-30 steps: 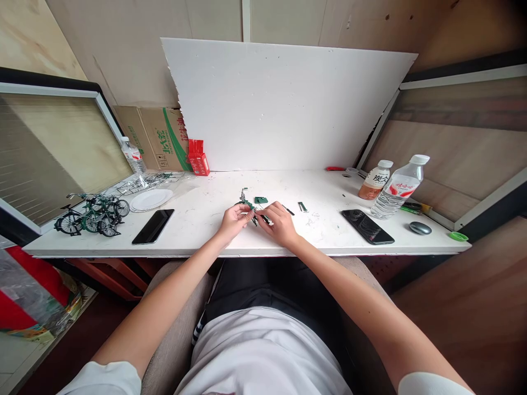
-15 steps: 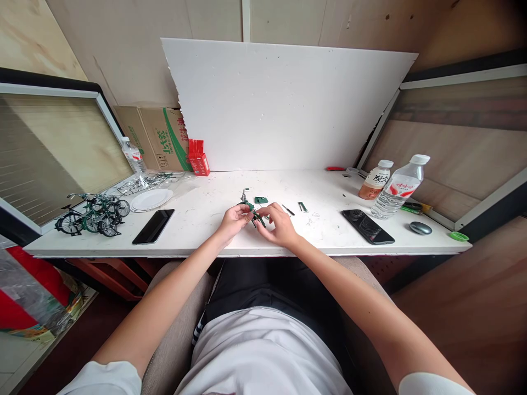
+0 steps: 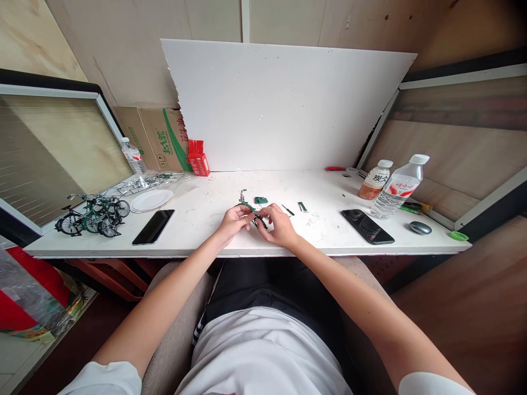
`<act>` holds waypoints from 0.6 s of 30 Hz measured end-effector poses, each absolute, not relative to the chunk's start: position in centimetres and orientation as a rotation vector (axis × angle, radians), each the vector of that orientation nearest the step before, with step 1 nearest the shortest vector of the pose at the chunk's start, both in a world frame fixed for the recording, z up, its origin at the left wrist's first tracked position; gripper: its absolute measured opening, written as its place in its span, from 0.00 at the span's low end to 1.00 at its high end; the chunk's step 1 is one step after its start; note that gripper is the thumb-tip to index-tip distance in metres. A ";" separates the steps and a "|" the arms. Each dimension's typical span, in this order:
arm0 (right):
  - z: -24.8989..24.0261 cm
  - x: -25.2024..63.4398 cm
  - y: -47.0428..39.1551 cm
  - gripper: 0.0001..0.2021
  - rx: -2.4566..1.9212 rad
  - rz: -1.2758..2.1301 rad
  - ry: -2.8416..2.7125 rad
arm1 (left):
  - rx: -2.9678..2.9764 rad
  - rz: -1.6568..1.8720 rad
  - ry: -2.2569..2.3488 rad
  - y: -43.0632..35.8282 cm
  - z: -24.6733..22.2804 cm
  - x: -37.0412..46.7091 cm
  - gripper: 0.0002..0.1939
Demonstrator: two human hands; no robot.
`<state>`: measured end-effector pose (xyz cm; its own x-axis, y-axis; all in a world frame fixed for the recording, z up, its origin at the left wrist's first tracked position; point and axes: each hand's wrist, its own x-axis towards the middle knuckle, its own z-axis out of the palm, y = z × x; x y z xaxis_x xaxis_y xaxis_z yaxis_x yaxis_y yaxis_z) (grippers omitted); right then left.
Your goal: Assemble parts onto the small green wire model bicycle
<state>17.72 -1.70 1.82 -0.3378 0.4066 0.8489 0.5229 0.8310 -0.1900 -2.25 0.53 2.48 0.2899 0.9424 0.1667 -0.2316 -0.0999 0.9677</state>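
A small green model bicycle frame [image 3: 248, 206] with a silver handlebar stem sticking up is held just above the white table [image 3: 214, 192], near its front edge. My left hand [image 3: 233, 221] pinches its left side. My right hand [image 3: 280, 225] grips its right end, fingers curled over it. A small green block [image 3: 261, 200], a dark thin rod [image 3: 287, 210] and a small green strip [image 3: 302, 207] lie just behind the hands.
Finished green model bicycles [image 3: 91, 215] stand at the far left, by a white plate [image 3: 151, 199] and a black phone [image 3: 153, 226]. Another phone [image 3: 367, 226], two bottles [image 3: 397, 186], a grey mouse [image 3: 420, 227] and a green cap [image 3: 458, 236] lie right. A cardboard box [image 3: 154, 137] and white board [image 3: 284, 104] stand behind.
My right hand has shifted slightly left and closed further over the frame; the frame has turned a little between my fingers. Everything else on the table is as before.
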 end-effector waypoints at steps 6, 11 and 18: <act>2.0 17.7 -1.9 0.08 -0.674 -0.116 -2.016 | 1.260 1.175 0.733 0.6 2.3 -2.2 0.27; 2.0 18.0 -1.9 0.13 -0.663 -0.031 -2.015 | 1.248 1.170 0.728 0.5 2.5 -2.1 0.27; 2.8 18.0 -2.0 0.05 -0.775 0.050 -2.010 | 1.208 1.229 0.730 0.5 2.5 -2.0 0.30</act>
